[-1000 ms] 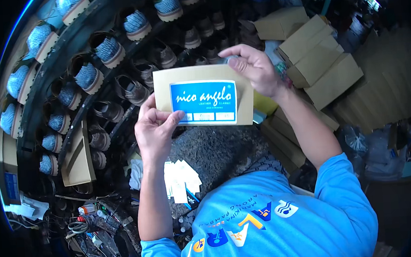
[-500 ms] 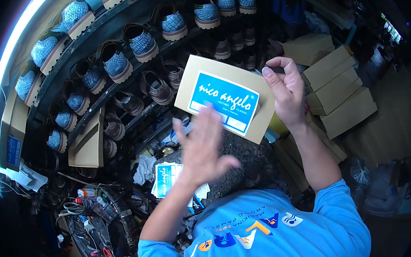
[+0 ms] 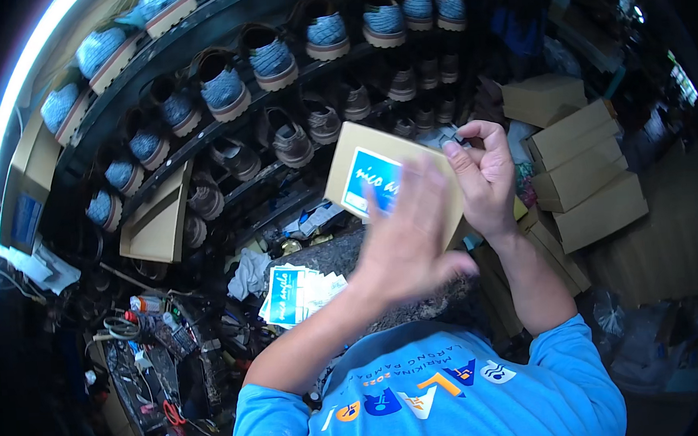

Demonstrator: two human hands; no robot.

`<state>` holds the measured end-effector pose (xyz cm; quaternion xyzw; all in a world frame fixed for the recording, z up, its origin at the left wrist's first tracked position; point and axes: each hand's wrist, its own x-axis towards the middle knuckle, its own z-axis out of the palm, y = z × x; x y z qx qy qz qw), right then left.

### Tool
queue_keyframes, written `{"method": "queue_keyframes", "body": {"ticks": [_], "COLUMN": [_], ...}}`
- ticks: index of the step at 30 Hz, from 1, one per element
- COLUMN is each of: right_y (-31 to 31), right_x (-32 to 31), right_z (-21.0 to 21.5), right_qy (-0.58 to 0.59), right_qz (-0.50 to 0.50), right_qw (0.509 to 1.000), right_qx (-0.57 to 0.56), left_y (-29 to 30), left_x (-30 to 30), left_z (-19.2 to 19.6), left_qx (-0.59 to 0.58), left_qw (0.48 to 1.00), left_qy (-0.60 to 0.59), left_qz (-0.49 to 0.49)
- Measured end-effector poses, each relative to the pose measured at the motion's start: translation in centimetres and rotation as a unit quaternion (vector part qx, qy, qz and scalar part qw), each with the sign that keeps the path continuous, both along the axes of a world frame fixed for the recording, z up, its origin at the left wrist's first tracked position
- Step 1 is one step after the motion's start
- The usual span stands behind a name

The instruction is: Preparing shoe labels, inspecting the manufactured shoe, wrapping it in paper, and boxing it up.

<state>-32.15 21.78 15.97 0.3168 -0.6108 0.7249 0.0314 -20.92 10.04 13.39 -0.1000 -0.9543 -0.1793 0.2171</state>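
A tan cardboard shoe box (image 3: 340, 170) is held up in front of me, its near face bearing a blue and white label (image 3: 360, 180). My right hand (image 3: 487, 181) grips the box at its right edge, thumb and curled fingers closed on it. Over the label's right part lies my left hand (image 3: 414, 234), fingers stretched and thumb apart, blurred by motion; it hides much of the label. Whether the palm presses on the face cannot be told. Below and left of the box, a loose pile of similar labels (image 3: 288, 296) rests beside a dark rough block (image 3: 339, 250).
Shelves of blue textured shoes (image 3: 271, 59) and brown shoes (image 3: 290, 146) curve across the back. Cardboard boxes (image 3: 582, 180) are stacked at right. An open box part (image 3: 157, 218) leans at left, above a cluttered bench with red-handled scissors (image 3: 173, 414).
My left hand has swept rightward across the label, covering more of it. The box sits slightly lower and more to the right in view. My right hand keeps its grip.
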Motion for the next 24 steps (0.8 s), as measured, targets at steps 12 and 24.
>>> {"method": "queue_keyframes", "body": {"ticks": [12,24], "right_y": [4.9,12.4], "right_x": [3.0,7.5], "right_z": [-5.8,-4.9], "right_qy": [0.144,0.225], "right_qz": [-0.095,0.134], "right_qw": [0.980,0.770], "right_qx": [0.101,0.582], "left_y": [2.3,-19.3], "left_x": [4.2,12.4], "left_z": [-3.6,-11.6], "left_qx": [0.095,0.260], "left_qw": [0.988,0.888], "left_qy": [-0.029,0.105], "left_qz": [-0.117,0.364]}}
